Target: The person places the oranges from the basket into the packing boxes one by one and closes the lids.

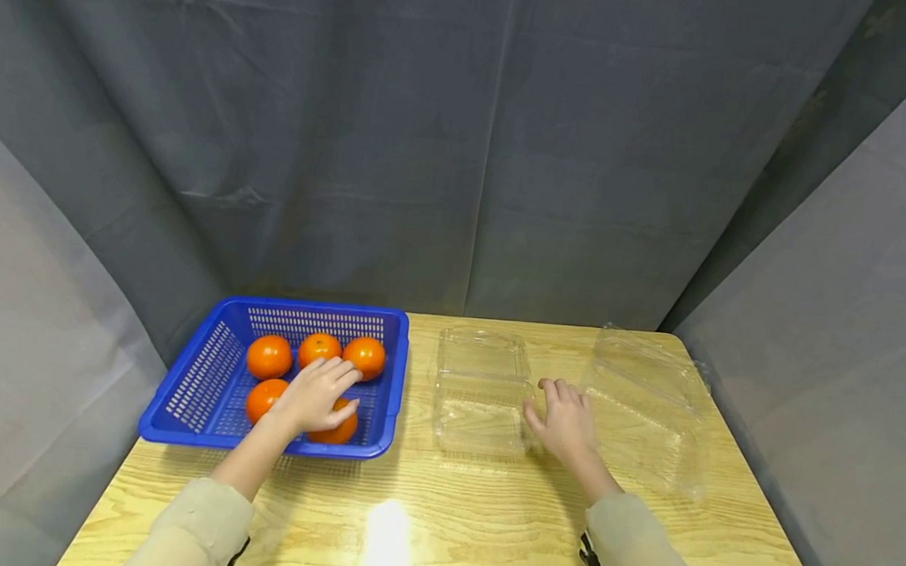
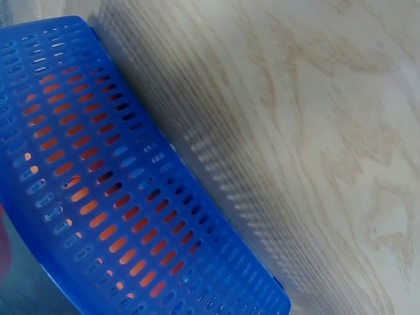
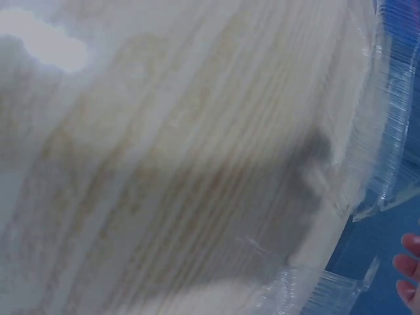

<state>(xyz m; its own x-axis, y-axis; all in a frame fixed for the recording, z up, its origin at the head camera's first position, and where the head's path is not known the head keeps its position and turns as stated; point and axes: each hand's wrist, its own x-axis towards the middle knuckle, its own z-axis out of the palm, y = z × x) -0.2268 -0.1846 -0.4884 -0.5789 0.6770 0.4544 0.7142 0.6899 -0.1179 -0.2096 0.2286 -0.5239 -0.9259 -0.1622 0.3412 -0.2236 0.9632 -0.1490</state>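
Several oranges lie in a blue plastic basket (image 1: pixel 268 443). My left hand (image 1: pixel 316 399) is over them with its fingers spread; its thumb overlaps the near orange (image 1: pixel 335 431) and its fingertips reach towards the back-right orange (image 1: pixel 365 355). No grip shows, and contact is unclear. Through the basket wall (image 2: pixel 141 141) in the left wrist view, orange colour shows, but the hand does not. My right hand (image 1: pixel 565 424) has loosely bent fingers beside the right edge of a clear plastic clamshell box (image 1: pixel 482 413), which stands with its lid raised. Some right fingertips (image 3: pixel 408 266) appear in the right wrist view.
Another clear clamshell box (image 1: pixel 646 423) stands unfolded to the right of my right hand. A grey curtain (image 1: pixel 368 147) hangs behind the wooden table (image 1: pixel 474 525), with pale cloth panels on both sides. Bright glare lies on the near part of the table.
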